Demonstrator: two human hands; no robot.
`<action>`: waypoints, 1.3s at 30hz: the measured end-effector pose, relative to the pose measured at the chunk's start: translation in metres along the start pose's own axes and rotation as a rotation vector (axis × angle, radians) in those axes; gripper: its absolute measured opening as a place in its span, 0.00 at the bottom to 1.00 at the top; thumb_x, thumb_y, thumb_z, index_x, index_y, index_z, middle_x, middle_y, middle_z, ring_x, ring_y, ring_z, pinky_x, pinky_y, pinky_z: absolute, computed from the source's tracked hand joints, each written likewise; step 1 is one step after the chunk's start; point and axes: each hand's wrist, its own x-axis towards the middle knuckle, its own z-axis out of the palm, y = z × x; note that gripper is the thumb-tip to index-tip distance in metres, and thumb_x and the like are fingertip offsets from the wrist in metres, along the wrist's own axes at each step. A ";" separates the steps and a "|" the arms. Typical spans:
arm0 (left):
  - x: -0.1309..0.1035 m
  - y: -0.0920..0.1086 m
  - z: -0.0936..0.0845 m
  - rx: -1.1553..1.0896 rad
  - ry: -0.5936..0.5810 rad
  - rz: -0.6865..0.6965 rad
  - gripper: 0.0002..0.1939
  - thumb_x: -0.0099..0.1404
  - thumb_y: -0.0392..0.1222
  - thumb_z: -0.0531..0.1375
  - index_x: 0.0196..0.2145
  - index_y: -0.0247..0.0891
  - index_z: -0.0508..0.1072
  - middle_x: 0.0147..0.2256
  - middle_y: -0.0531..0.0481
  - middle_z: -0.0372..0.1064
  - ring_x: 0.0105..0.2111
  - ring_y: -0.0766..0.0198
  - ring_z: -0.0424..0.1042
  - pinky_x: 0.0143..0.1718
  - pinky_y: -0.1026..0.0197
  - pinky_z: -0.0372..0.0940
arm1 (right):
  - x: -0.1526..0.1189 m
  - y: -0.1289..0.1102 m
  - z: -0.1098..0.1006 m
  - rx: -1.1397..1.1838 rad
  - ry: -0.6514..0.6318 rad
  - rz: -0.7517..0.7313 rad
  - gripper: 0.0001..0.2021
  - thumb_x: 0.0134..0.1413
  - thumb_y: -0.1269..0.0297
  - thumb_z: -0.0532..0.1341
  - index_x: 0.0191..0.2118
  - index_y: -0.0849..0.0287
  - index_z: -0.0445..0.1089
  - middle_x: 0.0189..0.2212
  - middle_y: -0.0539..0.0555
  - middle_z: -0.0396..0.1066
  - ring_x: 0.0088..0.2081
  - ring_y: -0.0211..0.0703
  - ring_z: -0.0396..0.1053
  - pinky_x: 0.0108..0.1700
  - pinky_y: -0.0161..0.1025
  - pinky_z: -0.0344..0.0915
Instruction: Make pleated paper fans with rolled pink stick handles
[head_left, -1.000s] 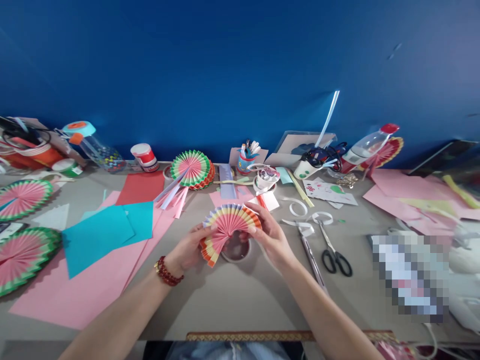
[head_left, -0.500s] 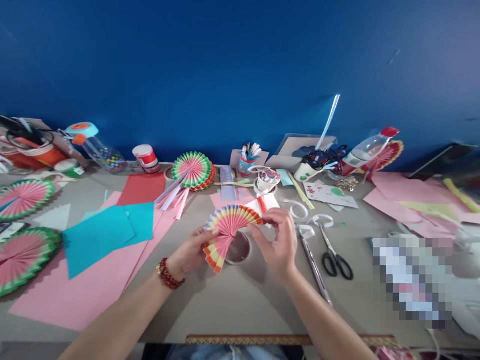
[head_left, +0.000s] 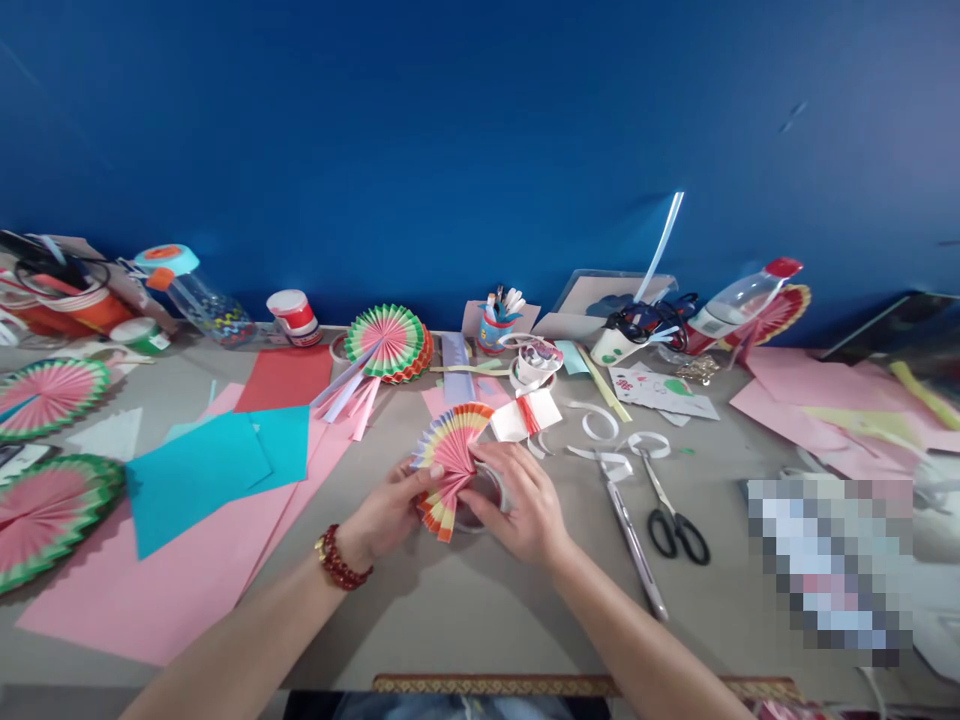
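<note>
The left hand (head_left: pixel 390 510) holds a pleated paper fan (head_left: pixel 453 445) by its left side, the thumb laid over the folds and the other fingers mostly hidden behind, so the fan spreads up and to the right of that hand, with a short section hanging below the thumb. Its folds are pink at the middle, then yellow, with lilac and orange along the outer edge. The right hand (head_left: pixel 525 505) is at the fan's inner right edge, thumb and fingers parted, their tips right by the point where the folds meet; whether they pinch the paper cannot be told. A round ring (head_left: pixel 469 522) sits below and behind the fan on the grey surface (head_left: pixel 450 630), partly covered by the right hand. A white piece with a red tie (head_left: pixel 508 424) lies just beyond the right fingers, while a slim pale tool (head_left: pixel 634 545) and black-handled scissors (head_left: pixel 671 508) lie farther right. Teal sheets (head_left: pixel 217 480) rest on pink paper (head_left: pixel 172 600) to the left, well apart from the fan
</note>
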 end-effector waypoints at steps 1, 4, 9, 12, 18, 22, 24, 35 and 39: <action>0.000 0.000 0.000 -0.011 -0.008 0.002 0.16 0.53 0.45 0.74 0.37 0.33 0.81 0.33 0.46 0.79 0.30 0.63 0.77 0.31 0.66 0.71 | -0.001 0.000 0.001 0.016 -0.005 0.004 0.23 0.60 0.67 0.64 0.60 0.53 0.64 0.47 0.58 0.75 0.46 0.51 0.73 0.47 0.49 0.71; 0.000 0.000 0.000 -0.026 -0.032 0.002 0.16 0.55 0.44 0.73 0.40 0.35 0.81 0.37 0.46 0.80 0.34 0.61 0.78 0.37 0.63 0.73 | -0.002 -0.001 0.003 0.042 0.016 0.028 0.21 0.60 0.68 0.65 0.57 0.51 0.67 0.46 0.58 0.74 0.47 0.50 0.72 0.48 0.48 0.70; -0.002 -0.001 -0.001 -0.016 -0.076 -0.005 0.17 0.55 0.44 0.73 0.41 0.34 0.81 0.38 0.45 0.80 0.35 0.61 0.78 0.40 0.60 0.73 | -0.001 -0.005 0.003 0.119 0.062 0.079 0.18 0.57 0.71 0.66 0.53 0.52 0.72 0.48 0.58 0.72 0.49 0.50 0.71 0.50 0.48 0.69; -0.003 -0.002 -0.002 0.009 -0.092 -0.005 0.16 0.54 0.45 0.73 0.39 0.34 0.81 0.36 0.46 0.79 0.34 0.62 0.78 0.39 0.62 0.73 | 0.000 -0.008 0.003 0.198 0.073 0.096 0.16 0.57 0.73 0.65 0.50 0.52 0.74 0.43 0.57 0.74 0.45 0.48 0.72 0.46 0.46 0.71; 0.000 -0.007 -0.009 0.132 -0.139 0.056 0.19 0.58 0.51 0.70 0.43 0.37 0.79 0.39 0.45 0.78 0.37 0.59 0.77 0.41 0.59 0.72 | 0.002 -0.008 0.000 0.194 0.080 0.050 0.14 0.57 0.75 0.64 0.47 0.53 0.75 0.39 0.56 0.76 0.41 0.47 0.73 0.43 0.46 0.71; -0.001 0.006 -0.012 0.567 -0.064 0.541 0.28 0.65 0.53 0.65 0.59 0.44 0.68 0.57 0.41 0.67 0.56 0.50 0.69 0.56 0.48 0.66 | 0.005 -0.003 -0.003 0.154 0.034 0.023 0.12 0.58 0.74 0.63 0.45 0.53 0.76 0.40 0.55 0.77 0.41 0.47 0.72 0.44 0.47 0.70; -0.004 0.015 -0.009 0.950 -0.053 0.830 0.36 0.59 0.53 0.69 0.62 0.44 0.65 0.63 0.39 0.61 0.62 0.45 0.61 0.64 0.42 0.54 | 0.006 -0.001 -0.003 0.149 -0.021 0.026 0.10 0.59 0.72 0.63 0.44 0.53 0.75 0.39 0.55 0.77 0.41 0.47 0.72 0.44 0.47 0.70; -0.007 0.015 0.001 1.393 -0.144 0.750 0.19 0.65 0.43 0.63 0.54 0.44 0.71 0.51 0.44 0.74 0.58 0.52 0.67 0.68 0.43 0.38 | 0.004 0.003 -0.009 0.148 -0.135 0.085 0.06 0.61 0.69 0.63 0.42 0.54 0.75 0.37 0.55 0.78 0.39 0.44 0.74 0.43 0.43 0.71; -0.009 0.017 0.004 1.385 -0.147 0.761 0.15 0.66 0.42 0.62 0.51 0.43 0.72 0.49 0.44 0.75 0.52 0.53 0.71 0.65 0.45 0.46 | 0.007 0.004 -0.012 0.222 -0.117 0.157 0.05 0.60 0.69 0.63 0.41 0.54 0.76 0.36 0.54 0.78 0.39 0.43 0.74 0.43 0.41 0.71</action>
